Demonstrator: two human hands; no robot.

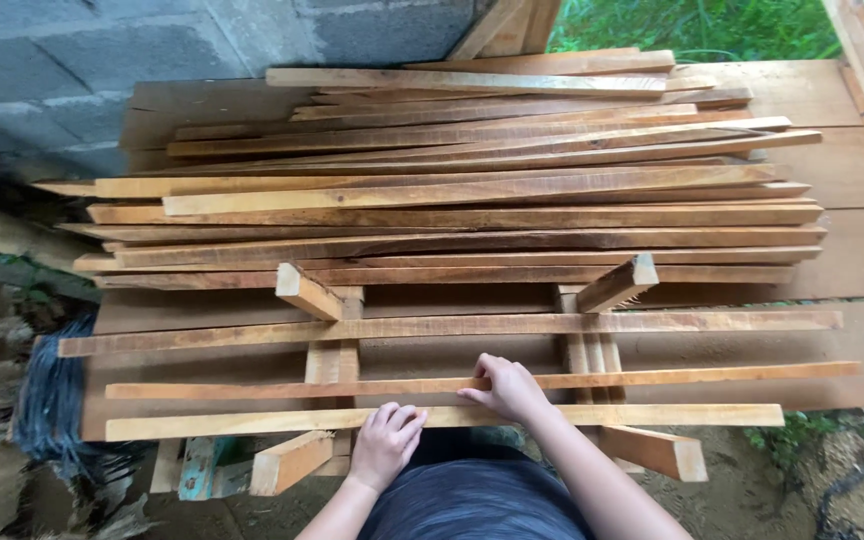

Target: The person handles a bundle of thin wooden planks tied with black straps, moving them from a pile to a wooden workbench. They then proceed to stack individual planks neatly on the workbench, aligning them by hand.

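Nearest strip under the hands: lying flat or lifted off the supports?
Flat. The nearest wooden strip lies level across both supports, the left hand on its near edge. The right hand reaches to the next strip.

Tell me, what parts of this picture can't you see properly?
- Head view: the left hand curls over the nearest wooden slat, so its fingertips are hidden.
- The right hand covers part of the next slat.
- The stacked pile of slats hides the boards beneath it.
- The frame's bottom edge cuts off both arms and the support legs.
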